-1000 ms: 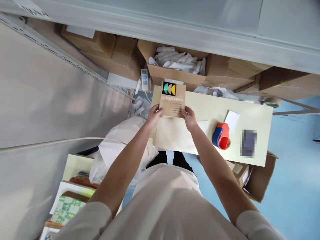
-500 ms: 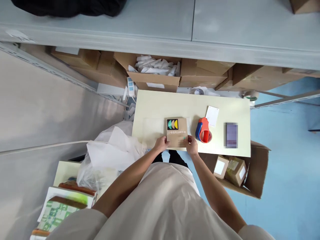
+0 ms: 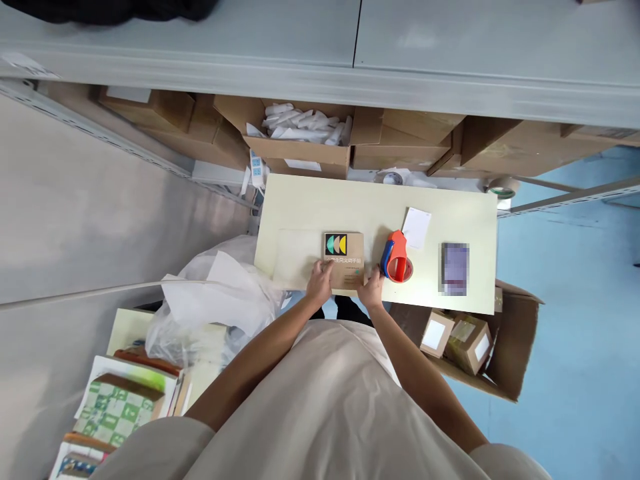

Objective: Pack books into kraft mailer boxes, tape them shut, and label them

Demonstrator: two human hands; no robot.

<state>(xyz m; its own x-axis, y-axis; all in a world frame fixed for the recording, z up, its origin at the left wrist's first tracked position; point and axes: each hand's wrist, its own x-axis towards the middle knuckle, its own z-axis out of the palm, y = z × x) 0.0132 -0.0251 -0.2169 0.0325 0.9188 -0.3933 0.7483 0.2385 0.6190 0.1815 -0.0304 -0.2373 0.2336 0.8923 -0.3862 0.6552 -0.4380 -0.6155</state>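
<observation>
A small tan book [image 3: 350,272], with a black panel of green, tan and yellow half-rounds on its cover, lies face up by the front edge of the cream table [image 3: 310,200]. My left hand [image 3: 319,285] is closed on its lower left side, fingers over the cover. At the lower right corner, my right hand [image 3: 371,288] grips the book's edge. Just right of that hand sits a red and blue tape dispenser [image 3: 397,257] with a roll of tape. Behind the dispenser lies a white card [image 3: 417,227].
A blurred-out purple rectangular item [image 3: 455,269] lies on the table's right. Below that side, an open carton [image 3: 515,340] holds small boxes. Cartons [image 3: 300,153] line the shelf behind. At left are a plastic bag [image 3: 200,327] and stacked books [image 3: 115,407].
My left hand's fingers have moved up onto the cover. My right hand has slid down to the book's lower corner. The whole view has shifted slightly.
</observation>
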